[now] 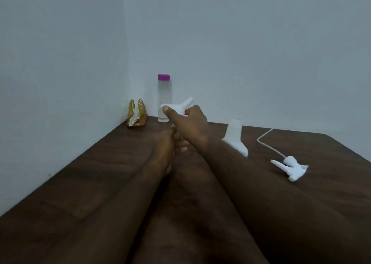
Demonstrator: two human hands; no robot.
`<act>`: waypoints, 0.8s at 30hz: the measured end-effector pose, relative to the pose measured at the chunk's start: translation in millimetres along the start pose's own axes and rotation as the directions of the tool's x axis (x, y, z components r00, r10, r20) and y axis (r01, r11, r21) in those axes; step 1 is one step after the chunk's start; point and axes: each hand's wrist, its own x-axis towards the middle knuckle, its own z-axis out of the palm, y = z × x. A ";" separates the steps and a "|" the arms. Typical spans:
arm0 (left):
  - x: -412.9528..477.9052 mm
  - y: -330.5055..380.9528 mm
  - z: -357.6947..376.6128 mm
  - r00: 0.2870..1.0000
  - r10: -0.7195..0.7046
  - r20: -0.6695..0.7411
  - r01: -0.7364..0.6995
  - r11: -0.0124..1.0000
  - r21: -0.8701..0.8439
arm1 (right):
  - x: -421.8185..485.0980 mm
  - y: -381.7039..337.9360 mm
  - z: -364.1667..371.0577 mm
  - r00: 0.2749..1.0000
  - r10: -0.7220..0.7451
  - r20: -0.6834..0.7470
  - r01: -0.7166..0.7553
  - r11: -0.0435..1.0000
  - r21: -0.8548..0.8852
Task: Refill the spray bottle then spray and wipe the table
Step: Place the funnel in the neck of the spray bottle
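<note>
Dark table [80,183]: a clear bottle [165,101] stands at the far corner. Just left of it, a napkin holder [137,114]; to its right lies a spray bottle [235,138], with the sprayer head [291,167] farther right.

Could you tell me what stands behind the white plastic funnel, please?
A clear upright water bottle with a purple cap stands behind the white plastic funnel. The funnel and the right hand holding it cover part of its lower side.

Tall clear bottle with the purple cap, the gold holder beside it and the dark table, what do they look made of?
Tall clear bottle with purple cap: see-through and glossy, probably plastic, possibly glass. Gold arched wire holder: thin shiny ribs, likely metal. Dark brown table: grain lines, soft sheen, wood or wood-look laminate.
</note>
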 end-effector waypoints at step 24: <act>-43.1 52.8 61.3 0.999 -0.045 0.019 0.045 0.998 -0.031 | -35.3 -8.2 -147.3 0.958 -0.220 -0.185 0.225 0.974 0.006</act>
